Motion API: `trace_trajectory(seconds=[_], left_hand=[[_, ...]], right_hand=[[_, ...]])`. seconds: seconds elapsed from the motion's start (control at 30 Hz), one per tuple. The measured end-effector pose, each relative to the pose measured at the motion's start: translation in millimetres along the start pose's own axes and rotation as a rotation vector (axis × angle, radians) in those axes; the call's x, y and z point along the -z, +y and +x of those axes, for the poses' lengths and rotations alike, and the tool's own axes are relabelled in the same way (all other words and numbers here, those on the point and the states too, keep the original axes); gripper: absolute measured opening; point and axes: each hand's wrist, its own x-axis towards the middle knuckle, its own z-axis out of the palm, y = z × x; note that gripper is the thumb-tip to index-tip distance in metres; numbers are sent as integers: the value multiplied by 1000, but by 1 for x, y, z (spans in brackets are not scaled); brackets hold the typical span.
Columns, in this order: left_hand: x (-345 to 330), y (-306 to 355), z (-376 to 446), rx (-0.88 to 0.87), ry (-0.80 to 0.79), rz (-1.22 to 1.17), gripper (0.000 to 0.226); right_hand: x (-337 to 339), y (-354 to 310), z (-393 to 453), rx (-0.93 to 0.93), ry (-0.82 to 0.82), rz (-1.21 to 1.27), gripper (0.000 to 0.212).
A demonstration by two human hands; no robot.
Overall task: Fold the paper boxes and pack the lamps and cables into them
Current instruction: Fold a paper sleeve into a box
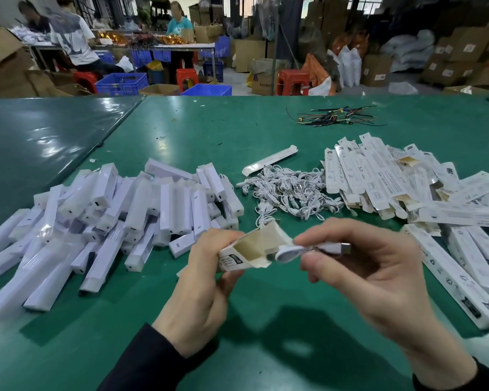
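My left hand (201, 283) grips a white paper box (246, 251) by its near end, its open mouth facing right. My right hand (373, 266) pinches a coiled white cable (308, 249) with its USB plug pointing right, the coil's tip at the box mouth. A heap of white lamps (119, 218) in clear wrap lies to the left. A tangle of white cables (288, 190) sits in the middle of the green table (266, 334). Flat unfolded boxes (384, 176) are piled at the right.
Packed or folded boxes (463, 272) lie along the right edge. One long box (268, 160) lies behind the cable tangle. A bundle of coloured wires (336, 117) rests at the far side. People work at a far table among crates and cartons.
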Motion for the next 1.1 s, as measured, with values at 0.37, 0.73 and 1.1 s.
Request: trace_trajectory(seconds=[0.37, 0.73, 1.1], left_hand=[[0, -1, 2, -23, -17, -50, 35], [0, 3, 5, -3, -67, -94, 36], [1, 0, 1, 59, -128, -8, 31]], right_hand=[[2, -26, 3, 279, 8, -373, 5], [-12, -19, 10, 311, -192, -739, 17], [-13, -4, 15, 115, 10, -499, 8]])
